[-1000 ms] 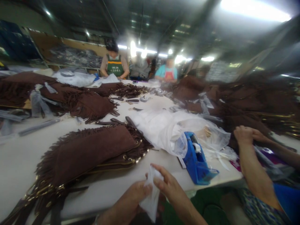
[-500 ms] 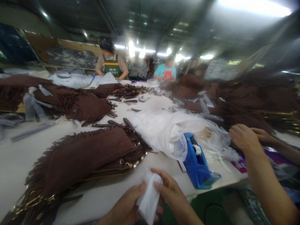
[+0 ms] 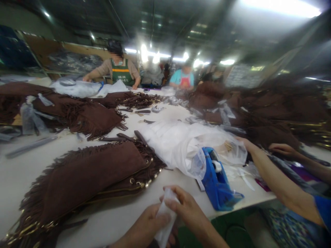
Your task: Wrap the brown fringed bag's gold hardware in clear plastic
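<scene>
A folded white sheet (image 3: 169, 197), thin paper or plastic, is pinched between my two hands at the table's near edge. My left hand (image 3: 152, 220) grips its left side with the thumb across it. From the right, my right hand (image 3: 186, 206) closes on its upper part, thumb and fingers bent over it. Some of my fingers are hidden behind the sheet. Just beyond, to the left, lies a dark brown fringed bag (image 3: 100, 172) with a zip and gold-coloured rings. A blue tape dispenser (image 3: 216, 182) stands to the right of my hands.
A large white plastic bag (image 3: 168, 141) lies behind the dispenser. A co-worker's arm (image 3: 274, 172) reaches in from the right. More brown fringed bags (image 3: 100, 119) and dark straps (image 3: 143, 111) cover the white table (image 3: 26, 172). People work across it, one in a green apron (image 3: 122, 74).
My hands have closed further round the white sheet, which now looks narrower. The co-worker's near arm on the right has stretched toward the white plastic bag. The person in the green apron has spread their arms.
</scene>
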A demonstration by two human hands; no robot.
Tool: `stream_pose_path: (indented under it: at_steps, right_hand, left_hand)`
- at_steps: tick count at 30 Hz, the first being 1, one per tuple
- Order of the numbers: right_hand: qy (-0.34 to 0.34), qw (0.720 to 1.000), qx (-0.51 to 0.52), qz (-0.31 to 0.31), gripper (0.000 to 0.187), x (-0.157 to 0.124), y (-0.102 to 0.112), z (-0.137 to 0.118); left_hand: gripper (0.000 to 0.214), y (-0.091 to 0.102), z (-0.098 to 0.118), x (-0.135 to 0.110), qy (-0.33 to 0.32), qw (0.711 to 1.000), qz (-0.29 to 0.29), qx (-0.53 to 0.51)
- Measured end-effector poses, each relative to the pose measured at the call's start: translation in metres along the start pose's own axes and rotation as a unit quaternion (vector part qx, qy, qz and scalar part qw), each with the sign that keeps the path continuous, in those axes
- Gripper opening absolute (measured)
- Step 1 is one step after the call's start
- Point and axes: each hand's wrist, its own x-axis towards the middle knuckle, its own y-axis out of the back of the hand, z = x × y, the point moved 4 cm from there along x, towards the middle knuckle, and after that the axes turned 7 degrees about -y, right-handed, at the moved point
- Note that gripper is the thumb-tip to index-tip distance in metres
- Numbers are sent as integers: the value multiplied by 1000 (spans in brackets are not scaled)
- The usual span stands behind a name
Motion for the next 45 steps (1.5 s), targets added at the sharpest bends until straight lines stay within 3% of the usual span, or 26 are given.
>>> stream_pose_path:
  at_steps: [2,7,10,14,17,18,20,23,25,27,32,37,42,45]
  right_hand:
    - [29,998,-43,42,28,4,1,-1]
    - [46,990,11,131,31,7,8,0]
    - [54,981,75,173,33,1,24,3]
    - [53,964,150,214,29,-10,56,18]
    - [39,962,24,270,28,-21,78,22]
    - [58,951,-55,299,27,-27,83,18]
    - [128,901,-230,344,21,-37,84,2]
    - [186,824,-431,316,24,-39,73,-17]
    - [177,804,-500,270,29,-29,70,-20]
    - [183,800,-511,257,28,-17,73,-23]
    - [234,793,-474,302,20,2,91,-39]
    - [271,790,-451,315,16,1,96,-66]
    - [288,786,-450,311,16,-4,91,-76]
    - [296,784,-450,309,18,-7,87,-75]
  left_hand:
    - [53,0,-3,5,6,1000,1,14]
    - [54,5,-8,15,12,999,-5,38]
    - [53,3,-7,19,20,998,6,62]
    - [42,-8,4,30,-5,997,63,43]
    - [36,-19,11,45,-7,994,99,38]
    - [36,-23,13,50,-2,994,108,33]
    - [37,-29,17,59,-4,992,123,24]
    - [36,-35,26,72,-30,992,112,44]
    - [34,-34,31,77,-54,988,109,95]
    - [31,-29,34,82,-72,978,131,142]
    - [20,-18,30,96,-98,963,158,198]
    - [24,-18,30,121,-144,939,174,258]
    - [35,-23,41,151,-176,903,198,339]
    - [19,-27,44,170,-185,886,201,376]
